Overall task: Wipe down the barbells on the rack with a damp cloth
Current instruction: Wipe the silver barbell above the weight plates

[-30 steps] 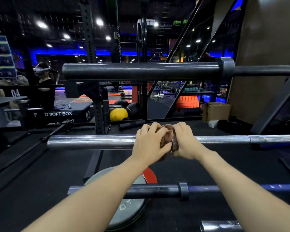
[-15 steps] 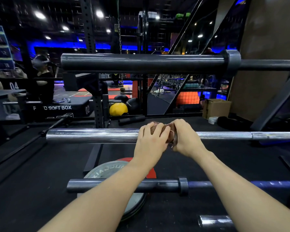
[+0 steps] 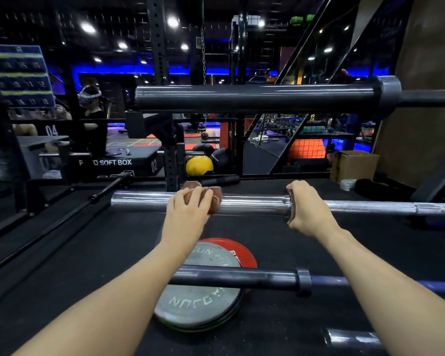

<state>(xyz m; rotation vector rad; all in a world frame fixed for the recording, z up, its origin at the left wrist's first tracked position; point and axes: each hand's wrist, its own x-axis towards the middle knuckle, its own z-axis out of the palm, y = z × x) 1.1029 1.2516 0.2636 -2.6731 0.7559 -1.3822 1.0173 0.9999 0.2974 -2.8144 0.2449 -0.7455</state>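
Note:
A chrome barbell [image 3: 252, 202] lies level across the middle of the view. My left hand [image 3: 188, 210] grips a brown cloth [image 3: 215, 195] wrapped over the barbell's sleeve, left of centre. My right hand [image 3: 307, 208] grips the same bar at its collar, well to the right of the cloth. A thick black barbell [image 3: 254, 97] sits on the rack above, and a dark barbell [image 3: 242, 277] with a bluish shaft lies below, near my forearms.
Grey and red weight plates [image 3: 201, 299] lie flat on the black floor under the lower bar. Another bar end [image 3: 352, 339] shows at the bottom right. A cardboard box [image 3: 353, 165], a yellow ball [image 3: 199, 165] and a rack upright [image 3: 170, 155] stand behind. A person stands far left.
My hands were together on the cloth; now they are apart. The left hand slid the cloth leftward along the sleeve, and the right hand stays at the collar.

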